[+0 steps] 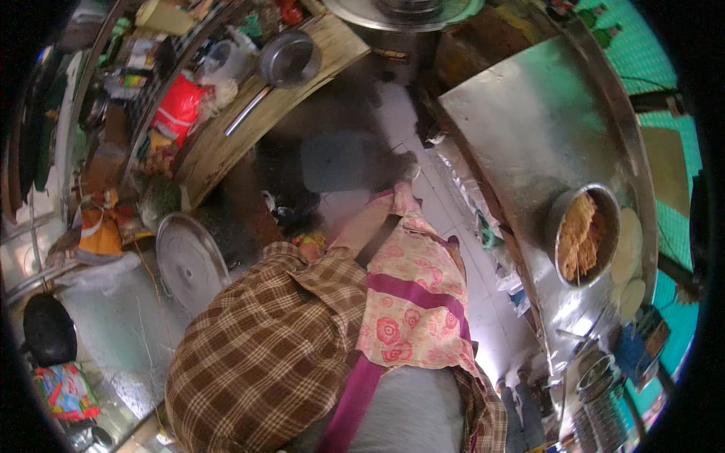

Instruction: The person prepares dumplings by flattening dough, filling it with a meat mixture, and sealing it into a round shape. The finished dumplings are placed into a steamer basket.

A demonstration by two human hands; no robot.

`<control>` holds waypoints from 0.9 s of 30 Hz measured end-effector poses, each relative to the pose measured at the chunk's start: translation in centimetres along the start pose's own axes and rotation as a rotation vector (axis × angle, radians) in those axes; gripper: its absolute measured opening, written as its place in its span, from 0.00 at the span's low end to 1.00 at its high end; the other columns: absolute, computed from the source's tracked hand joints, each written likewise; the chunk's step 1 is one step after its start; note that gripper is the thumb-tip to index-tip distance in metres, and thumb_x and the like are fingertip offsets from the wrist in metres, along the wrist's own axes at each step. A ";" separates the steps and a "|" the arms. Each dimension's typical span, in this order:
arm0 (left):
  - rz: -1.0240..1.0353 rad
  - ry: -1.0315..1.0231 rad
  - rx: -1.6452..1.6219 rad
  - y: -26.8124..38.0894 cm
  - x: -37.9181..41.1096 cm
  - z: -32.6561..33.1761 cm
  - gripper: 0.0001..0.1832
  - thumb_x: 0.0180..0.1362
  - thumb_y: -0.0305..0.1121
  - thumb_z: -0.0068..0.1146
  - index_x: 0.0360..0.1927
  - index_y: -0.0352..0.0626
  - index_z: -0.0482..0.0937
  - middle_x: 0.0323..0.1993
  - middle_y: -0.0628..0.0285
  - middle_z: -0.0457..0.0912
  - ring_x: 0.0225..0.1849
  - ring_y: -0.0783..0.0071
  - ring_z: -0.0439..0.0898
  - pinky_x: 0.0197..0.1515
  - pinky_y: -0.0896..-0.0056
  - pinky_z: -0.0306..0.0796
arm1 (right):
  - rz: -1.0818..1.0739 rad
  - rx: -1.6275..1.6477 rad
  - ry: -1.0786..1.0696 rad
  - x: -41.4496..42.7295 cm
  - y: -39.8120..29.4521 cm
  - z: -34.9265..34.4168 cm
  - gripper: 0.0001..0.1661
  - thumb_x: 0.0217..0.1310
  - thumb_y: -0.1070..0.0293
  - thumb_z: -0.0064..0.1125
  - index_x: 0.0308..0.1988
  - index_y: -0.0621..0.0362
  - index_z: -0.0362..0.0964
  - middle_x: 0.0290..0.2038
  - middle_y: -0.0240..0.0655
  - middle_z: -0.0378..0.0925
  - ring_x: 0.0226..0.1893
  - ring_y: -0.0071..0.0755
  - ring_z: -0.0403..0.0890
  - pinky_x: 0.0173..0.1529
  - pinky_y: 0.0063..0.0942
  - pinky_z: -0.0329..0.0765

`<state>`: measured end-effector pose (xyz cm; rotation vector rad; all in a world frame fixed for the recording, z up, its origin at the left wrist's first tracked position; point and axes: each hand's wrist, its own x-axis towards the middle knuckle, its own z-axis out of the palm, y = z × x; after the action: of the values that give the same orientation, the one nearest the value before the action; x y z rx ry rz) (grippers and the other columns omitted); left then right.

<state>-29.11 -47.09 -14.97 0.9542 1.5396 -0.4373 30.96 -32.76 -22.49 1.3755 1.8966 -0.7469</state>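
Note:
I wear a brown plaid shirt and a floral apron (pixel 416 328) with purple bands. A small part of what looks like my left hand (pixel 308 251) shows beside the plaid sleeve cuff, next to something yellow; its fingers are hidden or blurred. My right hand is out of view. At the right, a metal pot (pixel 603 266) holding an orange-brown food mass (pixel 580 238) stands on a metal worktop (pixel 527 130). Pale flat rounds (pixel 627 243) lie beside the pot.
A wooden board (pixel 221 153) at upper left bears a metal pot (pixel 290 59) and a metal rod (pixel 247 110). Beside my sleeve is a round metal lid (pixel 190 263). A dark pan (pixel 50 328) is at far left. A blue-grey seat-like object (pixel 340 161) stands ahead, near the tiled floor (pixel 442 192).

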 end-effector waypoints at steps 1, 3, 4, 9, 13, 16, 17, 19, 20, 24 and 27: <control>0.015 -0.001 -0.031 1.0 0.1 0.5 0.14 0.67 0.37 0.54 0.38 0.35 0.83 0.35 0.41 0.81 0.35 0.44 0.80 0.39 0.45 0.74 | -0.066 -0.048 0.027 1.0 0.4 -1.1 0.20 0.62 0.58 0.56 0.28 0.62 0.85 0.22 0.38 0.84 0.23 0.41 0.83 0.32 0.41 0.80; 0.048 0.023 -0.095 3.1 0.6 0.3 0.14 0.67 0.38 0.54 0.38 0.35 0.83 0.35 0.41 0.81 0.35 0.44 0.80 0.39 0.45 0.74 | -0.168 -0.068 0.108 3.4 0.7 -3.5 0.21 0.64 0.57 0.56 0.28 0.63 0.85 0.22 0.37 0.84 0.21 0.39 0.83 0.32 0.40 0.80; 0.070 0.057 -0.131 4.2 1.2 0.1 0.15 0.67 0.38 0.54 0.38 0.35 0.83 0.35 0.41 0.81 0.35 0.43 0.80 0.39 0.45 0.74 | -0.190 0.001 0.146 4.8 0.9 -4.9 0.22 0.64 0.57 0.56 0.29 0.63 0.85 0.21 0.36 0.84 0.21 0.38 0.83 0.32 0.39 0.81; 0.163 0.240 -0.266 7.3 5.3 -4.3 0.17 0.67 0.41 0.53 0.36 0.35 0.83 0.33 0.41 0.82 0.34 0.43 0.80 0.39 0.45 0.74 | 0.011 0.617 0.164 5.8 -10.1 -17.3 0.24 0.62 0.54 0.63 0.29 0.67 0.84 0.22 0.43 0.84 0.23 0.38 0.84 0.31 0.40 0.79; 0.154 0.322 -0.292 3.8 6.2 -12.0 0.19 0.67 0.44 0.53 0.35 0.35 0.84 0.32 0.41 0.82 0.34 0.43 0.80 0.39 0.44 0.74 | 0.014 0.583 0.195 8.5 -19.6 -14.6 0.18 0.60 0.60 0.61 0.33 0.67 0.82 0.24 0.54 0.81 0.27 0.37 0.86 0.33 0.39 0.77; 0.087 0.316 -0.344 7.4 1.8 -7.2 0.21 0.67 0.45 0.52 0.35 0.35 0.84 0.32 0.41 0.82 0.33 0.42 0.80 0.39 0.44 0.74 | 0.024 0.651 0.131 -0.4 -15.6 -16.0 0.21 0.65 0.58 0.60 0.30 0.68 0.80 0.22 0.51 0.79 0.22 0.35 0.79 0.31 0.39 0.74; 0.044 0.329 -0.337 6.8 1.2 -6.7 0.21 0.67 0.46 0.52 0.34 0.35 0.84 0.31 0.41 0.82 0.33 0.42 0.80 0.39 0.44 0.74 | 0.026 0.674 0.111 -1.5 -14.9 -15.5 0.21 0.65 0.58 0.61 0.29 0.67 0.80 0.21 0.50 0.78 0.22 0.34 0.79 0.30 0.39 0.73; -0.031 0.330 -0.340 4.5 0.1 -6.3 0.22 0.67 0.47 0.52 0.34 0.35 0.84 0.31 0.41 0.82 0.33 0.42 0.80 0.39 0.44 0.74 | 0.054 0.703 0.066 -3.2 -14.2 -14.4 0.22 0.66 0.57 0.61 0.28 0.67 0.79 0.20 0.47 0.77 0.21 0.33 0.77 0.30 0.38 0.72; -0.072 0.327 -0.346 3.3 -0.5 -6.0 0.23 0.68 0.48 0.52 0.34 0.35 0.84 0.31 0.41 0.82 0.32 0.42 0.80 0.39 0.44 0.74 | 0.079 0.711 0.042 -4.0 -13.6 -13.9 0.22 0.66 0.57 0.62 0.28 0.67 0.79 0.20 0.46 0.77 0.21 0.33 0.76 0.29 0.38 0.72; -0.190 0.298 -0.415 0.4 -2.0 -4.5 0.25 0.68 0.50 0.51 0.33 0.35 0.84 0.30 0.41 0.82 0.32 0.42 0.80 0.40 0.44 0.74 | 0.183 0.709 -0.046 -7.5 -10.2 -13.7 0.24 0.66 0.56 0.63 0.26 0.66 0.78 0.18 0.40 0.75 0.20 0.30 0.73 0.27 0.37 0.70; -0.243 0.278 -0.471 0.2 -2.8 -2.8 0.27 0.68 0.52 0.51 0.32 0.35 0.85 0.29 0.41 0.82 0.31 0.41 0.80 0.40 0.44 0.74 | 0.224 0.700 -0.089 -9.6 -7.9 -14.3 0.25 0.67 0.55 0.64 0.24 0.65 0.78 0.17 0.36 0.74 0.19 0.28 0.71 0.26 0.36 0.69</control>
<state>-30.89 -45.77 -11.62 0.4748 1.9114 -0.0981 22.84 -29.51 -5.64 1.8868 1.4229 -1.4072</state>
